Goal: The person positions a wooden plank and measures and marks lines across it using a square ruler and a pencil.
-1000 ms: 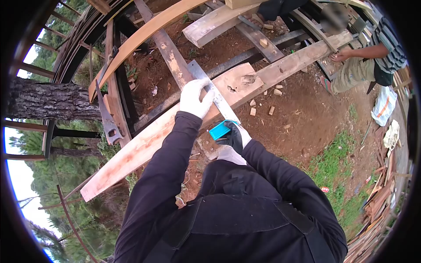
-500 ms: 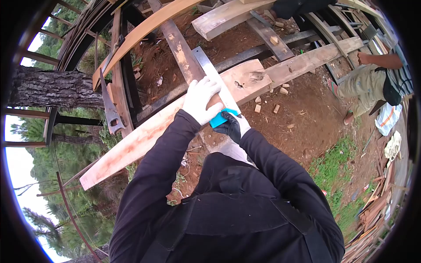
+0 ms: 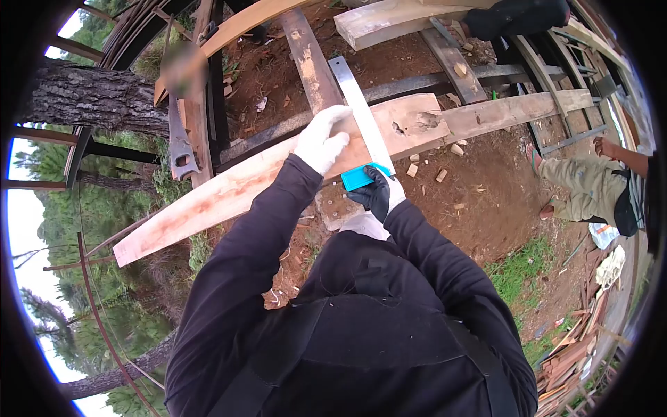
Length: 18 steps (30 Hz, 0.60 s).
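A long pale plank [image 3: 208,189] lies slantwise across dark supports in front of me. Across its upper face rests the metal blade of a try square [image 3: 363,118], its blue handle against the plank's near edge. My right hand [image 3: 381,194], in a white glove with dark fingers, grips that blue handle. Just left of the blade, my left hand [image 3: 324,141] in a white glove is over the plank, thumb and fingers apart, with nothing visible in it. Whether its fingertips touch the wood I cannot tell.
A handsaw [image 3: 183,149] leans by the tree trunk [image 3: 97,97] at left. Another plank [image 3: 514,115] extends rightward. One person [image 3: 580,182] is at right, another person's leg [image 3: 517,19] at the top. Wood offcuts [image 3: 442,175] lie on the dirt.
My left hand has loosened from its flat press near the blade, its thumb drawn back from the blue handle. My right hand still holds the try square. The view has shifted slightly.
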Available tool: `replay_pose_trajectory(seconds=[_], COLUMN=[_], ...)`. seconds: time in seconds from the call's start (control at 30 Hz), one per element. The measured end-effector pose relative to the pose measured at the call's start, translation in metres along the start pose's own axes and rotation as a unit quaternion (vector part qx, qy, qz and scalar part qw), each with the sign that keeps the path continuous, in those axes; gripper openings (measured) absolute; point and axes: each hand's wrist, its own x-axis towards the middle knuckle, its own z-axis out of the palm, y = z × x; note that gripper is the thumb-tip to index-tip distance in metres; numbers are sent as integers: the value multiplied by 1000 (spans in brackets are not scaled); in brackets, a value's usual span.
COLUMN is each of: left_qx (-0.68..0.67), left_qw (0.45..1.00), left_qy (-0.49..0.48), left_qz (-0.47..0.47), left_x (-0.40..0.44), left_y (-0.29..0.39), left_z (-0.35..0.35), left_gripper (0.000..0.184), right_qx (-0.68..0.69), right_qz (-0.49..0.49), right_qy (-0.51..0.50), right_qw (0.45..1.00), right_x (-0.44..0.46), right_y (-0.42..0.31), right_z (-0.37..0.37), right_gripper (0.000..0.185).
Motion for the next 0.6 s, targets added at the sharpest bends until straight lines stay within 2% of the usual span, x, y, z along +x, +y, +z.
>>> replay_pose_trajectory(seconds=[0.03,0.07,0.13,0.17,0.2,0.27,0.33,0.4,0.47,0.53,0.6], left_qx=[206,205,307,349,348,375,391,406,422,427,408], left_qw=[969,969,921,908,908,911,904,896,883,883,893], left_qy=[-110,-110,-228,-217,-217,-143,-154,-168,-205,-192,-189], left_qz=[84,86,76,87,89,94,84,71,29,40,27], left_x=[3,6,11,5,0,-3,-2,-3,1,-3,-3], left_y=[13,21,32,30,28,31,33,41,51,46,46], left_z=[-6,-8,-8,-3,5,15,18,19,18,20,22], left_gripper=[72,72,97,108,108,112,112,113,111,109,107], right_qx=[-18,-36,1,1,1,-8,-105,-94,-222,-297,-213], right_qz=[-6,-10,-3,-26,-50,-46,-4,-18,-58,-127,-249], right_qy=[-14,-28,-4,-9,-15,-25,-16,20,10,19,16], right_qw=[1000,999,1000,1000,999,999,994,995,973,946,945], right_x=[0,-4,-4,4,10,5,0,-11,-23,-38,-72], right_y=[0,-1,2,6,9,0,-8,-9,-22,-43,-71], right_z=[-1,4,6,2,-4,-8,-5,1,-10,-42,-49], right_gripper=[26,27,25,22,20,23,27,21,23,31,27])
